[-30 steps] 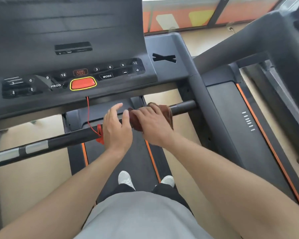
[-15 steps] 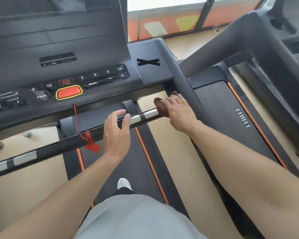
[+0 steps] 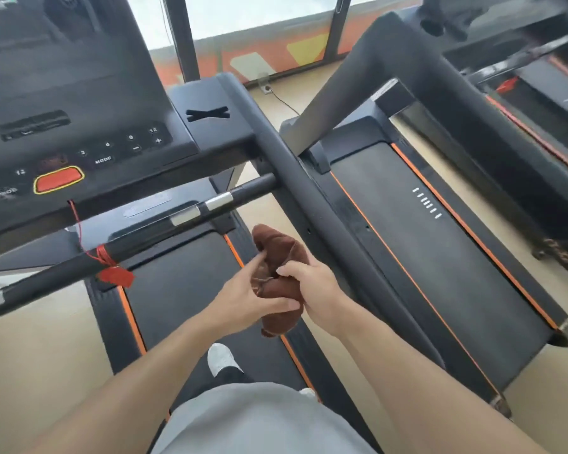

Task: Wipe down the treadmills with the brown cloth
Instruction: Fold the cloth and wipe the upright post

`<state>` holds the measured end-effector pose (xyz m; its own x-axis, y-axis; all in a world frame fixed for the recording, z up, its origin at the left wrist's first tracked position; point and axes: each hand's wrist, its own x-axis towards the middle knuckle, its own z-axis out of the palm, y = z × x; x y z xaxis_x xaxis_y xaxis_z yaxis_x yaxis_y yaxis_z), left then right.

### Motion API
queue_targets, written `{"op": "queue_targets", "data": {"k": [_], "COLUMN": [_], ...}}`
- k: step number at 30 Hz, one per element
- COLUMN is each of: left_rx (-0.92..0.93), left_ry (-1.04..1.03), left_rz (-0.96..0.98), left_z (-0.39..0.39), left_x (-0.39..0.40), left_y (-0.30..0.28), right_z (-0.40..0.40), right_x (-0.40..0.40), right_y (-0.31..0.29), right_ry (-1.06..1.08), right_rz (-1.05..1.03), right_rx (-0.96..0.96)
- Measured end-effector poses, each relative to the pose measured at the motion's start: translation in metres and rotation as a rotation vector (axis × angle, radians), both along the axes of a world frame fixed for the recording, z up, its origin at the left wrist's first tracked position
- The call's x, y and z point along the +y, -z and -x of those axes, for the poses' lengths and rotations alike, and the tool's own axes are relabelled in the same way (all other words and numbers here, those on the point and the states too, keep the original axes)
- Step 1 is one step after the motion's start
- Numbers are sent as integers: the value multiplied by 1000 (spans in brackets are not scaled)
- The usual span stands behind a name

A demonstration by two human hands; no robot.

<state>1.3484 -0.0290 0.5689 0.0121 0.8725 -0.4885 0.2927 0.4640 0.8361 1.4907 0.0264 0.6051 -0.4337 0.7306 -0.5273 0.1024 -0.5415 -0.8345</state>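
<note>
The brown cloth (image 3: 276,273) is bunched up in mid-air between both hands, below the black crossbar (image 3: 164,224) of the treadmill I stand on. My right hand (image 3: 315,290) grips the cloth from the right. My left hand (image 3: 243,296) pinches it from the left, thumb under it and fingers on its front. The treadmill console (image 3: 79,126) with its red stop button (image 3: 58,179) fills the upper left. The right side rail (image 3: 295,178) runs diagonally just right of the hands.
A red safety cord and clip (image 3: 112,273) hang from the crossbar. A second treadmill belt (image 3: 423,244) lies to the right, with its slanted upright (image 3: 358,77) above it. A third treadmill (image 3: 551,80) is at the far right. My white shoe (image 3: 222,358) rests on the belt.
My right hand has pulled the cloth off the right end of the crossbar and down toward me. My left hand has left the bar and joined it on the cloth.
</note>
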Motion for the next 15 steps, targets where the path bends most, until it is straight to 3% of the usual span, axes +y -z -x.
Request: {"op": "queue_targets", "data": {"k": [6,8,11,12,15], "left_rx": [-20,-187,-607,-673,-723], "left_ry": [82,120,-91,-159,-334], "left_rz": [70,107,150,148,96], "left_z": [-78,-96,-114,-120,-149], "left_x": [-13,-16,-22,-24,-29], "left_y": [-12,-18,-23,-25,-34], "right_z": [-83,-106,-135,-140,-149], "right_x": [-28,-33,-38,-41,-49], "right_y": [2,-1,-17,-24,-26], "right_ry": [286,293,79,38,78], "right_rz": [7,-26,-88,-69,-247], "right_rx": [36,107,366,414,285]}}
